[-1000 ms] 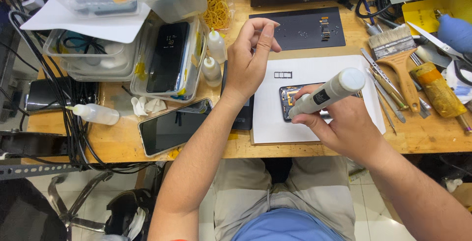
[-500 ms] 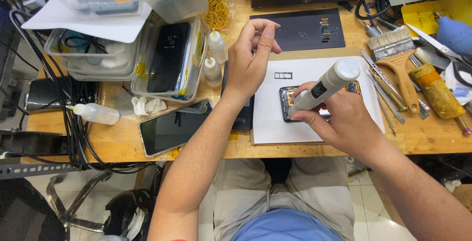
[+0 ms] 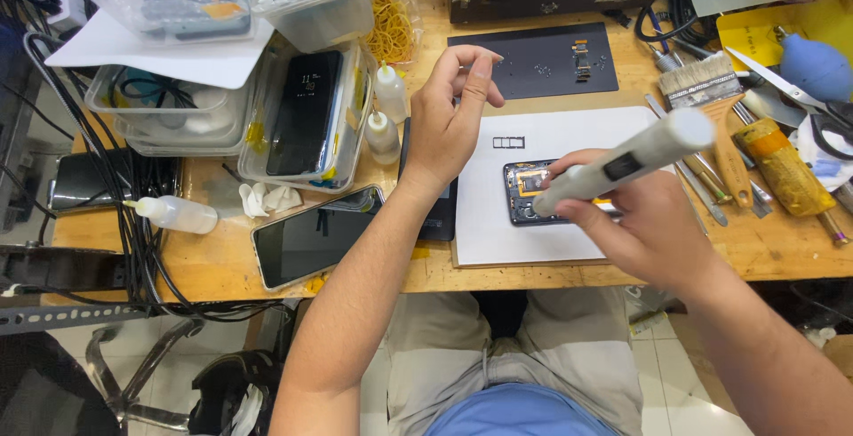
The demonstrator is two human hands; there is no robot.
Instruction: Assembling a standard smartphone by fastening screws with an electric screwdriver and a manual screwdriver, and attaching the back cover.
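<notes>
Knees and grey trousers [image 3: 533, 347] at the bottom edge, person seated at a wooden workbench [image 3: 222, 263].

Right hand [image 3: 635, 227] is wrapped around a white pen-shaped electric screwdriver [image 3: 622, 162], fingers closed on the barrel, tip angled down onto an opened phone [image 3: 533, 192]. Phone lies back-off on a white paper sheet [image 3: 498, 223], likely so small parts show up against it. A thin black tray frame [image 3: 508, 143] sits on the same sheet, just above the phone.

Left hand [image 3: 449, 125] is lifted off the desk, thumb and fingertips drawn together in a pinch. Cannot tell what is in the pinch, too small to see.

Left of the sheet: a dark-screen phone [image 3: 311, 240] face up near the desk edge, squeeze bottle [image 3: 178, 214] lying on its side, crumpled tissue [image 3: 267, 198].

Further back: two small dropper bottles [image 3: 386, 112] upright, clear plastic bins [image 3: 311, 120] with another phone inside, bag of rubber bands [image 3: 391, 32]. Black mat [image 3: 533, 58] holds loose screws and small parts, kept apart from the work sheet. Right side: brush [image 3: 711, 89], tweezers and picks [image 3: 702, 187], blue air blower [image 3: 813, 67], all within reach.
</notes>
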